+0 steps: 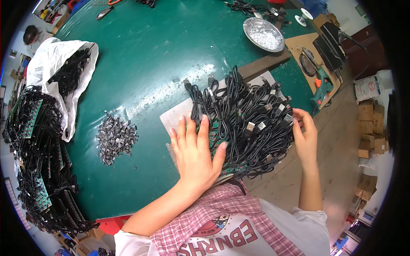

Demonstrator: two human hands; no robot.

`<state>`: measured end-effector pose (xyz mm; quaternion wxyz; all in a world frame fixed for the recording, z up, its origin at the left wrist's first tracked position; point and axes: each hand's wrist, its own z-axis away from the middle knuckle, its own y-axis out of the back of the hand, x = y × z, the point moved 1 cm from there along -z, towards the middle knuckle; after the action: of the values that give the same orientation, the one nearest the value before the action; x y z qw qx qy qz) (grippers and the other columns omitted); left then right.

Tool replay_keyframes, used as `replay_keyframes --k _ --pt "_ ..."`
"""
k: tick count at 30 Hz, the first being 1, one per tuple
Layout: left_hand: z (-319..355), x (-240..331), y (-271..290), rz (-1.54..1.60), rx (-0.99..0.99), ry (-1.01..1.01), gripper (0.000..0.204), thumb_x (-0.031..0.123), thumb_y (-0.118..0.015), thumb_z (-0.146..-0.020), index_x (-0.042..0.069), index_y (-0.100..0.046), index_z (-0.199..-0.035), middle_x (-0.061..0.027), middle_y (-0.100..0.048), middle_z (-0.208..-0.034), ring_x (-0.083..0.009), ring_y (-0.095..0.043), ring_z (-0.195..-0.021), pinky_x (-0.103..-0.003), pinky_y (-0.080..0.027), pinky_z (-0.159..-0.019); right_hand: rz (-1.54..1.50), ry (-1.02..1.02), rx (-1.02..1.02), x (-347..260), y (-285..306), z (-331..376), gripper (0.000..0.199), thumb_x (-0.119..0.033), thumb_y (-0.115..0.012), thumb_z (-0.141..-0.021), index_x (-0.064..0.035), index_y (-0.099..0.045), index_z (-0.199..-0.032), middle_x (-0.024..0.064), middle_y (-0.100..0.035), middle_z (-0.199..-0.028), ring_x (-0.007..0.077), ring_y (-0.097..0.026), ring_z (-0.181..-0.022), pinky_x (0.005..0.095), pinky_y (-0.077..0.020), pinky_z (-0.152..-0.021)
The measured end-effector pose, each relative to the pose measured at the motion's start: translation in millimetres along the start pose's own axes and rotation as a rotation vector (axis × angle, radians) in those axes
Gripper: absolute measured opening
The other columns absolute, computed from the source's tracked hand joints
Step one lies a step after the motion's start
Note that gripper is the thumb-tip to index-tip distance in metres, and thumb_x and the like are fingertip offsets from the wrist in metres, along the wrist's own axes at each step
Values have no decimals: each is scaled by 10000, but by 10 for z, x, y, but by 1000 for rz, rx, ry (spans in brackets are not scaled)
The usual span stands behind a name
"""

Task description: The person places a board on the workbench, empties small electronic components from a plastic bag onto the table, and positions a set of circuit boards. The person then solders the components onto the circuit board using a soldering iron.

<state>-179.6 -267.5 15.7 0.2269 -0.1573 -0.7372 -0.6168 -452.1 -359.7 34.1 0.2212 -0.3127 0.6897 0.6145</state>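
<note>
A heap of bundled black USB cables lies at the table's near right edge, over green circuit boards that show between the cables. Under the heap is a pale flat board. My left hand lies open at the heap's left side, fingers stretched and spread, fingertips by the nearest cables and thumb over the boards. At the right side my right hand has its fingers bent in against the cable ends. Thumb and forefinger come close together there; whatever is between them is too small to make out.
Small black-and-silver parts form a pile on the green table. Further left, more cables with boards hang beside a white sack. Behind the heap are a dark bar, a metal dish and a green glue gun.
</note>
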Motion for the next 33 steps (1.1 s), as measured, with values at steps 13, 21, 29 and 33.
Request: replay_keyframes --k 13,21,29,33 --pt "905 -428 523 -17 -259 -168 564 220 -709 -803 30 -545 -1307 -161 -511 -1396 -366 -441 -1319 -531 -308 -1089 77 412 -34 -598 63 331 532 -321 -703 -838 -59 -556 -1278 178 -509 -1345 325 -487 -1234 486 -345 -1037" --pt "439 -451 425 112 -86 -146 863 428 -771 -731 8 -430 -1404 -187 -390 -1489 -373 -376 -1369 -535 -273 -1107 430 628 -271 -633 -406 277 981 -709 -669 -666 -127 -436 -1420 217 -314 -1522 414 -313 -1390 638 -174 -1107" --pt "479 -543 438 -138 -160 -163 1014 584 -730 -696 24 -358 -1455 -158 -334 -1536 -311 -313 -1424 -560 -155 -1150 358 832 -341 -907 -664 -174 877 -672 -699 -628 -216 -538 -1361 132 -380 -1502 344 -394 -1330 582 -215 -1114" --pt "531 -612 504 -110 -172 -121 972 528 -760 -702 42 -375 -1450 -161 -331 -1540 -311 -303 -1434 -551 -153 -1153 355 797 -302 -925 -739 -24 869 -691 -683 -628 -246 -549 -1362 120 -393 -1491 327 -439 -1274 576 -226 -1103"
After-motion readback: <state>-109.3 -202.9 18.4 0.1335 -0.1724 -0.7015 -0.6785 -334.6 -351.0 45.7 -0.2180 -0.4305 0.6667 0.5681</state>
